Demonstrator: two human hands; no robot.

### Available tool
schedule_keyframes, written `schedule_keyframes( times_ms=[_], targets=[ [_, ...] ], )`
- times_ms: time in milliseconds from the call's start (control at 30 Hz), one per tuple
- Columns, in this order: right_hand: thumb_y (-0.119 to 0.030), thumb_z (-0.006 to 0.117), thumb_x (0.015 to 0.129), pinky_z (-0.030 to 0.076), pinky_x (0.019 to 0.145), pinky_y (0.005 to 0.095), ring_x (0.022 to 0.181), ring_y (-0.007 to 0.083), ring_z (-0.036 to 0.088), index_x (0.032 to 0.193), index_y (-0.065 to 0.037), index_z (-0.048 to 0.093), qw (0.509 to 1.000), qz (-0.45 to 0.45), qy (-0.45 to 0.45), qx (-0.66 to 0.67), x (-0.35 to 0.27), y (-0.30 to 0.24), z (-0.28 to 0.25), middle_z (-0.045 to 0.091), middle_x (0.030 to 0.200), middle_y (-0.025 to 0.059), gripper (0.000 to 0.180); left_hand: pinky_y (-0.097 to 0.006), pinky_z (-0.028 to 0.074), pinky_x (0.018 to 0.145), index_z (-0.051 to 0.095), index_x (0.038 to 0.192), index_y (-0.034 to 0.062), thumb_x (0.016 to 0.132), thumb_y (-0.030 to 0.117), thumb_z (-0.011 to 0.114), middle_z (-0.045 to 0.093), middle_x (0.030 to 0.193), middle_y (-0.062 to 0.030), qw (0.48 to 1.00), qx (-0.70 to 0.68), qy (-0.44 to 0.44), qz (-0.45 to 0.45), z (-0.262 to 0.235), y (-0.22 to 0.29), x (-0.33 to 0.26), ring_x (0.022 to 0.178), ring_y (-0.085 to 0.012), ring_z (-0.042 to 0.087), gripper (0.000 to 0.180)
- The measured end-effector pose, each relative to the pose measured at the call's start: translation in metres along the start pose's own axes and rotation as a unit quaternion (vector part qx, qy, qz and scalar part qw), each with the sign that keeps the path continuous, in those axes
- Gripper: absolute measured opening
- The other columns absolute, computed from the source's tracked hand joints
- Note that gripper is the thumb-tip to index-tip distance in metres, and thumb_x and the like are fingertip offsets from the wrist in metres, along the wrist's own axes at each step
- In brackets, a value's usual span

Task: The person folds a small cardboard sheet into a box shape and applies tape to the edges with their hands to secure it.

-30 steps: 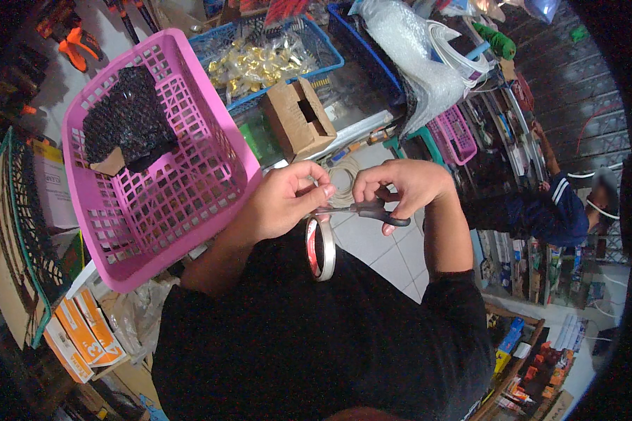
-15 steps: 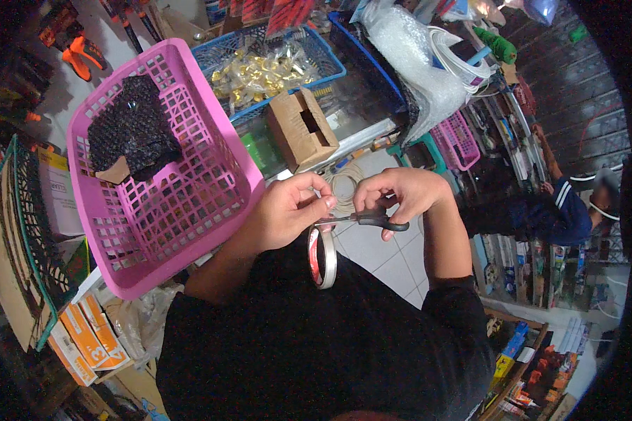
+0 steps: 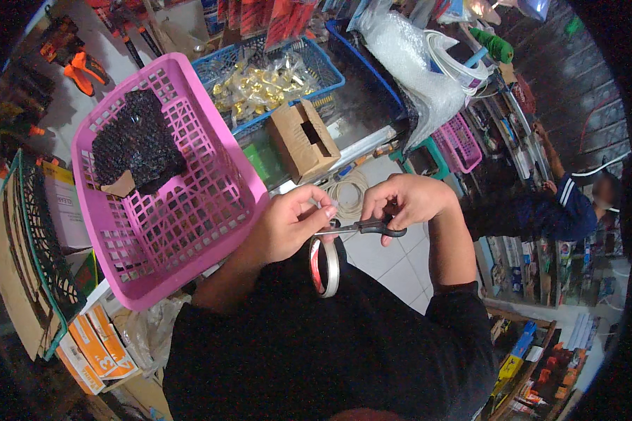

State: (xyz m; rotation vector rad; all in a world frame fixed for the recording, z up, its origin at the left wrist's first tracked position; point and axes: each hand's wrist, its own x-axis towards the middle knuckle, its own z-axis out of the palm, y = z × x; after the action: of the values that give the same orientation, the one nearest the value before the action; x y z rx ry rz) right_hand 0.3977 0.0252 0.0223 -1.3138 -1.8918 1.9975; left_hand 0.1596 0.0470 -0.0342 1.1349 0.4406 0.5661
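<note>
Two bare hands stand a little apart: the right hand is clamped on a pair of scissors with black handles and thin metal blades, which point toward the left hand, its thumb and forefinger pinched on a small translucent scrap. Just below the left hand hangs a narrow ring-shaped roll of pale tape with a red-and-white core, right of a pink rectangular plastic basket.

Worn: black fabric shirt with short, loose black sleeves. Left hand, right hand and both forearms: bare.
</note>
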Motion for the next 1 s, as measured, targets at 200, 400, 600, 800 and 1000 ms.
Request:
schedule_keyframes(
  times_ms=[200, 400, 600, 800, 1000],
  targets=[
    [0.000, 0.077, 0.060, 0.039, 0.053, 0.0213, 0.065, 0.0073, 0.052, 0.095, -0.001, 0.059, 0.997, -0.050, -0.056, -0.009, -0.003, 0.004, -0.011, 0.059, 0.073, 0.0013, 0.039, -0.025, 0.048, 0.063, 0.046, 0.094, 0.0004, 0.091, 0.009, 0.048, 0.058, 0.071, -0.0064, 0.999, -0.037, 0.004, 0.001, -0.002, -0.004, 0.005, 0.067, -0.0112, 0.060, 0.010],
    [0.001, 0.069, 0.059, 0.040, 0.056, 0.0228, 0.068, 0.0089, 0.054, 0.096, -0.003, 0.059, 0.986, -0.119, -0.064, -0.092, -0.014, -0.015, -0.031, 0.059, 0.077, 0.0010, 0.040, -0.029, 0.051, 0.069, 0.043, 0.096, -0.0006, 0.091, 0.007, 0.044, 0.058, 0.071, -0.0086, 0.997, -0.013, 0.048, 0.064, -0.002, -0.006, 0.004, 0.070, -0.0144, 0.062, 0.009],
    [-0.003, 0.063, 0.077, 0.036, 0.041, 0.0185, 0.051, 0.0042, 0.049, 0.086, -0.005, 0.052, 0.935, -0.036, 0.346, 0.074, 0.019, 0.032, -0.059, 0.060, 0.068, 0.0030, 0.015, -0.041, 0.052, 0.074, 0.042, 0.096, -0.0014, 0.092, 0.004, 0.041, 0.058, 0.071, -0.0121, 0.988, 0.043, 0.110, 0.104, 0.004, -0.003, 0.002, 0.072, -0.0219, 0.063, 0.007],
    [-0.020, 0.071, 0.066, 0.050, 0.069, 0.0348, 0.075, 0.0271, 0.063, 0.086, -0.003, 0.063, 0.804, 0.137, 0.535, -0.222, 0.077, 0.107, -0.105, 0.064, 0.079, 0.0161, 0.028, -0.032, 0.050, 0.074, 0.043, 0.094, -0.0014, 0.091, 0.007, 0.043, 0.063, 0.075, -0.0142, 0.983, 0.088, 0.135, 0.086, 0.007, -0.001, 0.000, 0.080, -0.0210, 0.064, 0.009],
    [-0.028, 0.072, 0.064, 0.049, 0.076, 0.0393, 0.085, 0.0324, 0.062, 0.089, -0.006, 0.066, 0.772, 0.209, 0.539, -0.265, 0.098, 0.107, -0.111, 0.064, 0.087, 0.0179, 0.034, -0.030, 0.049, 0.075, 0.043, 0.094, -0.0015, 0.091, 0.007, 0.044, 0.064, 0.076, -0.0140, 0.980, 0.080, 0.155, 0.097, 0.015, -0.006, 0.000, 0.083, -0.0197, 0.064, 0.009]
  ],
)
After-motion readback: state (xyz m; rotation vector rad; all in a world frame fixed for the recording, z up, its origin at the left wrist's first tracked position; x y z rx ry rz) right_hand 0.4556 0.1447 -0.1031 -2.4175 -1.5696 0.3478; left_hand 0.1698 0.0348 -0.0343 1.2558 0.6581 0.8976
